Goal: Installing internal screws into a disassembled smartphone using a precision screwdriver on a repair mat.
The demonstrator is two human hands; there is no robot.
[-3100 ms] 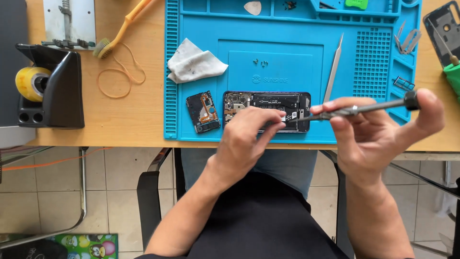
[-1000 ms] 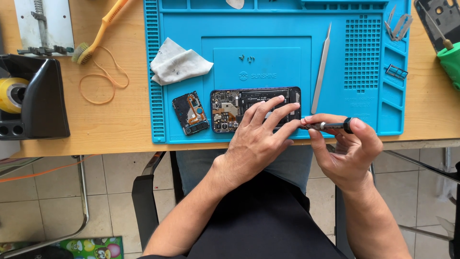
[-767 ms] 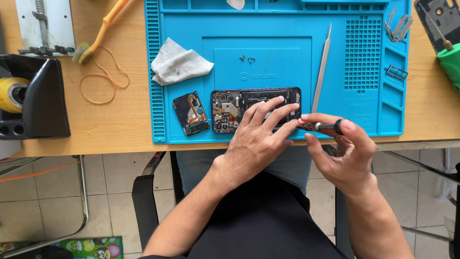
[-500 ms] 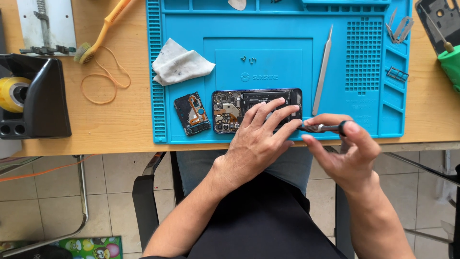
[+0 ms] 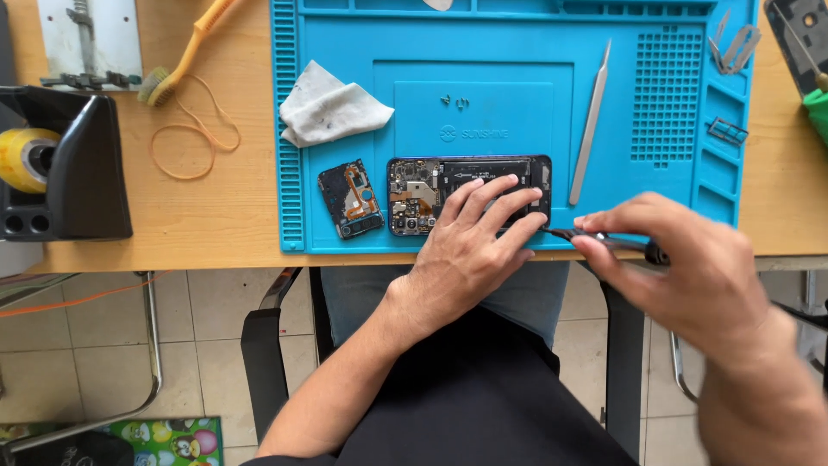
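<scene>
An opened black phone (image 5: 431,194) with its circuit boards exposed lies near the front edge of a blue work mat (image 5: 517,121). My left hand (image 5: 470,246) rests flat on the phone's right half, fingers spread over it. My right hand (image 5: 690,267) pinches a thin black screwdriver (image 5: 595,240), held nearly level, its tip at the phone's lower right corner. A small removed cover part (image 5: 350,198) with an orange flex lies just left of the phone.
Metal tweezers (image 5: 589,125) and a crumpled white cloth (image 5: 332,108) lie on the mat. A black tape dispenser (image 5: 60,168), rubber bands (image 5: 191,138) and an orange brush (image 5: 185,52) sit on the wooden table at left. Small metal parts (image 5: 731,43) fill the mat's right trays.
My right hand has drawn closer to the phone and lowered the screwdriver's handle end. The left hand has stayed on the phone. The view has shifted slightly.
</scene>
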